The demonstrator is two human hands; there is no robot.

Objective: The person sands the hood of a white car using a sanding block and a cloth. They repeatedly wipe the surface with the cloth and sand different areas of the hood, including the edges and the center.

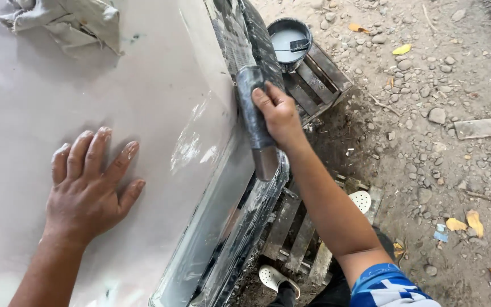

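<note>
1. From my feed, my left hand [89, 182] lies flat at about 8 o'clock in the view, fingers spread and open, palm down on the pale grey car panel [160, 85]. It holds nothing.

2. My right hand [279, 113] sits just past centre toward 1 o'clock, closed around a long sanding block [255, 122] wrapped in dark grey abrasive paper. The fingers curl over its upper half and the thumb side faces me.

3. The block lies along the panel's right edge, running from 12 o'clock down to 6 o'clock, with its brownish lower end [265, 164] sticking out bare below my grip. It rests against the edge where the pale surface meets the dark wet trim [245, 239].

4. My two hands are well apart, the left on the broad flat of the panel, the right at its edge.

5. At 11 o'clock a crumpled grey rag [69, 23] lies on the panel.

6. At 12 to 1 o'clock, just beyond the block, a dark round bucket [289, 35] holding pale liquid stands on a wooden pallet [316, 79].

7. At 5 o'clock more pallet slats [291, 233] lie under the panel's edge, with my white perforated clog [274, 277] beside them.

8. The right of the view is stony dirt ground [427, 85] scattered with yellow leaves [473, 220].
</note>
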